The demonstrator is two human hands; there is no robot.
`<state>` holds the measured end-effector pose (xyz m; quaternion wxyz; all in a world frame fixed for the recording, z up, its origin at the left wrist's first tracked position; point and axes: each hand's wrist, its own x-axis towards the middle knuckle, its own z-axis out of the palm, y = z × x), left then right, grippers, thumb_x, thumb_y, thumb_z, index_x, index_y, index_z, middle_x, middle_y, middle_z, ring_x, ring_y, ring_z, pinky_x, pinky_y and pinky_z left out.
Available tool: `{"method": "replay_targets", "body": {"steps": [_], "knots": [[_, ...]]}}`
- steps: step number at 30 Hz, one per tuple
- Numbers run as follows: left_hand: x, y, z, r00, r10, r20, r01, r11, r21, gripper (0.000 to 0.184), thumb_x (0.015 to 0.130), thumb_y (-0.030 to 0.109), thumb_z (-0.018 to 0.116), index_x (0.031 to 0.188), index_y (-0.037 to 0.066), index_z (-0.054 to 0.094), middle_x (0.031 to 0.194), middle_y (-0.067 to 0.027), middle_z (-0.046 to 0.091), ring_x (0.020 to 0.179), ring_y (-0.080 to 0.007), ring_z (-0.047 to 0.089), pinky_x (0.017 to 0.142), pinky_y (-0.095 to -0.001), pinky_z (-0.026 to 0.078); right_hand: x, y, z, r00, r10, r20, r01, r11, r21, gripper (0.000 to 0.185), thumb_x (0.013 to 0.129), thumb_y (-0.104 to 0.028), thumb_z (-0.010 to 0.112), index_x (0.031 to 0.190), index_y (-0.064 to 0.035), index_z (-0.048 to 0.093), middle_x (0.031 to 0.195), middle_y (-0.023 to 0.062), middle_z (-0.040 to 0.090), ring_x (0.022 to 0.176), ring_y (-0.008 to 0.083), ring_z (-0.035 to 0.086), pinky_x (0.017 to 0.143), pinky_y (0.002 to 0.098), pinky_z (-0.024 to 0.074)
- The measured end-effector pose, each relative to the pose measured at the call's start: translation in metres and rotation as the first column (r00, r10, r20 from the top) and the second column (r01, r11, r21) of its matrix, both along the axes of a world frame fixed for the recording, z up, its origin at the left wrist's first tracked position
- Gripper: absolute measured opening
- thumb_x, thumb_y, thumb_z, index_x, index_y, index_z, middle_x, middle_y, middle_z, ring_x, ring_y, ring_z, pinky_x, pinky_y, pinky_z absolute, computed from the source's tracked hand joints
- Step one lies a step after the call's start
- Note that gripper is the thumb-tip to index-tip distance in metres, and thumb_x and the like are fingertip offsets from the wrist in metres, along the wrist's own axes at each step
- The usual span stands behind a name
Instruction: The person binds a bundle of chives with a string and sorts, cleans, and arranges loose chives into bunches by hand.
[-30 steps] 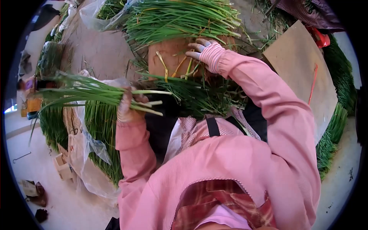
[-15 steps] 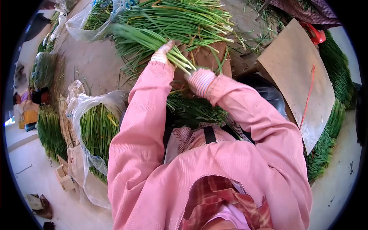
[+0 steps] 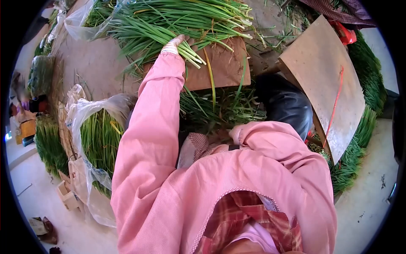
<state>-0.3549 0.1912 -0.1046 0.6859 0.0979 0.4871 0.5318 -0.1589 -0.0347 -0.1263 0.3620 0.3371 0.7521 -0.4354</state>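
Note:
My left hand [image 3: 177, 42] is closed round a small bunch of green stalks [image 3: 191, 55], its white root ends pointing down and right. Beneath and behind it lies a large heap of long green stalks [image 3: 198, 17] on the work surface. A brown board [image 3: 228, 70] with a few loose yellow and green leaves sticks out below the heap. My right hand [image 3: 223, 136] is low near my lap, blurred and mostly hidden by the pink sleeve; its fingers cannot be made out. Loose cut leaves [image 3: 224, 108] lie between the board and my body.
A tilted board [image 3: 325, 76] with a red string leans at the right, with more green bundles [image 3: 359, 148] behind it. At the left, a clear plastic bag [image 3: 91, 114] holds upright stalks. Another plastic bag [image 3: 80, 23] lies at the upper left. A wooden box [image 3: 67, 194] is on the floor.
My left hand carried its bunch from the left side up and over to the heap. My right hand first moved toward the bunch, then dropped back toward my lap.

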Motion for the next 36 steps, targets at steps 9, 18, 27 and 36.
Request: {"method": "replay_targets", "body": {"steps": [9,18,27,36], "knots": [[-0.043,-0.088,0.115,0.984,0.170,0.044,-0.175,0.920,0.351,0.019,0.078,0.015,0.058,0.094,0.011,0.048,0.091,-0.0114,0.058,0.076,-0.0258,0.058,0.062,-0.0428,0.050,0.020,0.149,0.115,0.762,-0.166,-0.626,0.598,0.551,0.582,0.028,0.074,-0.023,0.055,0.095,-0.0040,0.055,0.082,0.0176,0.058,0.081,0.0325,0.056,0.072,0.0368,0.0454],[-0.064,-0.174,0.091,0.768,0.033,0.640,-0.301,0.900,0.314,0.023,0.074,0.033,0.062,0.086,0.013,0.059,0.060,0.0089,0.041,0.048,-0.0051,0.037,0.052,-0.0234,0.036,0.021,0.209,0.074,0.900,-0.271,-0.342,0.430,0.417,0.801,0.027,0.079,-0.029,0.050,0.093,-0.0069,0.055,0.083,0.0186,0.057,0.080,0.0343,0.055,0.072,0.0399,0.0446],[0.005,-0.204,0.066,0.803,0.367,0.469,-0.282,0.928,-0.243,0.009,0.083,0.025,0.053,0.085,0.016,0.052,0.053,0.0083,0.039,0.043,-0.0064,0.037,0.044,-0.0244,0.035,0.083,0.146,0.095,0.901,-0.407,-0.149,0.389,0.607,0.693,0.033,0.079,-0.034,0.047,0.089,-0.0044,0.057,0.085,0.0203,0.056,0.085,0.0363,0.052,0.073,0.0403,0.0417],[0.027,-0.242,0.045,0.885,0.079,0.458,-0.138,0.985,0.098,0.014,0.084,0.017,0.051,0.097,0.013,0.051,0.075,-0.0012,0.050,0.059,-0.0139,0.048,0.051,-0.0282,0.043,0.051,0.045,0.129,-0.139,-0.990,-0.038,0.731,-0.077,-0.678,0.026,0.079,-0.032,0.054,0.074,-0.0064,0.053,0.049,-0.0036,0.039,0.043,0.0084,0.037,0.041,0.0211,0.0309]]}}
